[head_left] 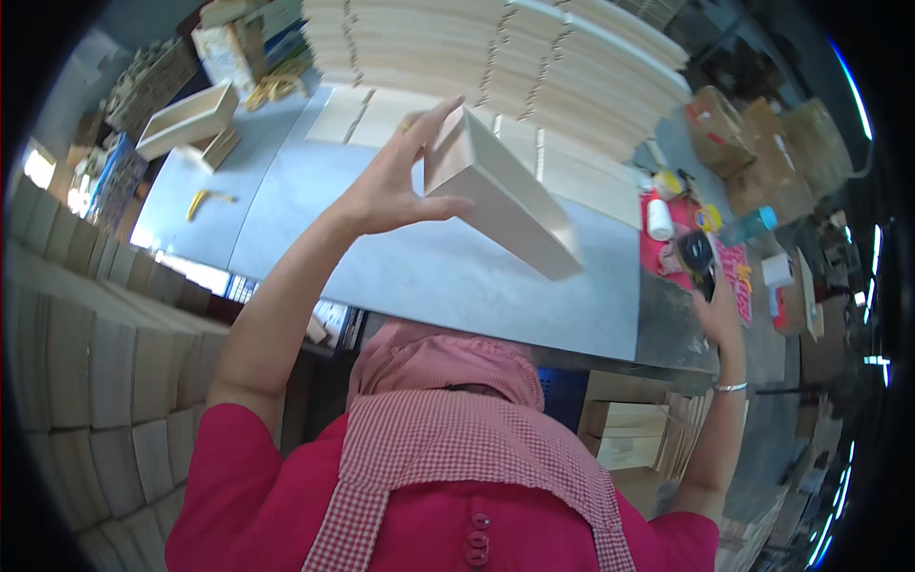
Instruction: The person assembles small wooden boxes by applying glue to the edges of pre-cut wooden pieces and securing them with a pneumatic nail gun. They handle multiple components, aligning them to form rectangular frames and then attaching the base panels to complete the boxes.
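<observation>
My left hand grips one end of a long, pale wooden box, thumb on the near side and fingers over the far edge. The box is held tilted above the grey tabletop, its other end slanting down to the right. At the table's right side, my right hand has its thumb and fingers around the lower end of a black tool with a rounded top. The tool's exact kind cannot be made out. Beneath it lies a pink cloth.
Tall stacks of pale wooden boards line the table's far side. At the left are an open wooden tray and a yellow curved object. A white bottle, a teal-capped bottle and cardboard boxes stand at the right.
</observation>
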